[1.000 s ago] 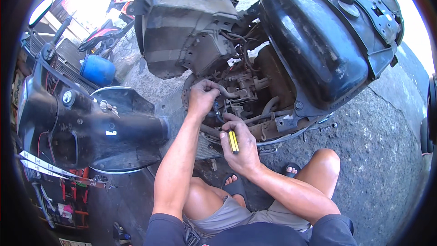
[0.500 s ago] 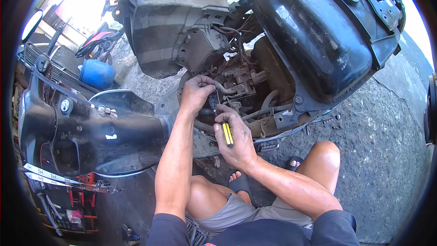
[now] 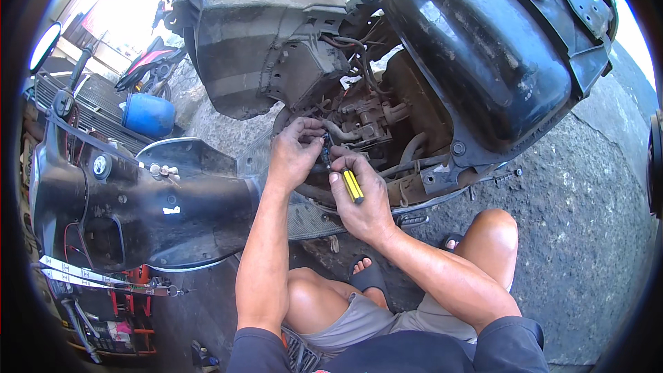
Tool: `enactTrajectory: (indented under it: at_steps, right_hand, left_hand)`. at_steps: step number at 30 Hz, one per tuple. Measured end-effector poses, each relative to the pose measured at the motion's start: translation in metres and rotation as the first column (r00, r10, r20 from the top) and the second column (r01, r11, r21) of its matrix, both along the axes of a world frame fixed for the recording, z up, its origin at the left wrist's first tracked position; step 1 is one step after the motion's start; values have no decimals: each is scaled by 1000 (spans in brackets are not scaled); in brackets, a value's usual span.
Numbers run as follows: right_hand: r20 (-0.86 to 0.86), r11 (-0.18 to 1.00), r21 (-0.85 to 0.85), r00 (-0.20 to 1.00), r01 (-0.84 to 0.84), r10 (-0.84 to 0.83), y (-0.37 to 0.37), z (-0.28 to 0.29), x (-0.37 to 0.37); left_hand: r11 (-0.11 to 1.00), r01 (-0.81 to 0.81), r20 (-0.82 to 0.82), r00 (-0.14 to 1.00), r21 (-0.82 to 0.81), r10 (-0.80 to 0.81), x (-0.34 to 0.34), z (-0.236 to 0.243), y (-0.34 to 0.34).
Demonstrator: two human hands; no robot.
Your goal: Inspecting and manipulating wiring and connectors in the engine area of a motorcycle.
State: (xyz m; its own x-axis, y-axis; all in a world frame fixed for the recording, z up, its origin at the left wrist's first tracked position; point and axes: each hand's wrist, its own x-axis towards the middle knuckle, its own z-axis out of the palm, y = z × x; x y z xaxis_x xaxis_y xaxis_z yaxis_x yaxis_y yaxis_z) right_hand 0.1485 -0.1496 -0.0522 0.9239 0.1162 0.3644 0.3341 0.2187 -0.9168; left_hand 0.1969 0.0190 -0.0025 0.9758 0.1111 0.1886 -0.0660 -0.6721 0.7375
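Observation:
My right hand (image 3: pixel 364 200) is closed around a screwdriver, its yellow and black handle (image 3: pixel 352 185) showing past the fingers. The tool's shaft runs up and left toward my left hand, and its tip is too small to make out. My left hand (image 3: pixel 295 154) pinches at a small dark part (image 3: pixel 325 155) beside a grey hose; exactly what the fingertips grip is hidden. Both hands work over the exposed engine area (image 3: pixel 366 121) of a partly stripped scooter. Its black fuel tank (image 3: pixel 476 62) rises to the right.
A dark plastic underseat box (image 3: pixel 269 34) hangs above my left hand. The scooter's black front body (image 3: pixel 173 200) lies to the left, with a ribbed footboard (image 3: pixel 311 220) beneath my wrists. Further off are a blue drum (image 3: pixel 148 115) and a red rack of tools (image 3: pixel 128 318).
The screwdriver handle has tilted and shifted slightly right and up with my right hand. My left hand has turned a little, its fingertips staying near the same spot.

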Motion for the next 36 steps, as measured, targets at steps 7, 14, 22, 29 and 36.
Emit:
enactTrajectory:
  at_steps: [7, 14, 22, 29, 36]
  right_hand:
    - [-71, 996, 88, 997, -16, 23, 2, -5, 1]
    - [-100, 993, 116, 995, -16, 28, -1, -2, 3]
    - [-70, 992, 128, 998, 5, 4, -1, -6, 5]
    - [-74, 988, 156, 997, 11, 1, -1, -6, 8]
    - [-116, 985, 170, 993, 11, 8, -1, -5, 9]
  left_hand:
    - [950, 17, 134, 989, 313, -62, -4, -3, -5]
    - [860, -47, 260, 960, 508, -101, 0, -12, -8]
    - [874, 33, 283, 940, 485, -192, 11, -22, -2]
    - [960, -181, 264, 957, 215, 121, 16, -40, -10]
    - [953, -300, 54, 953, 48, 298, 20, -33, -12]
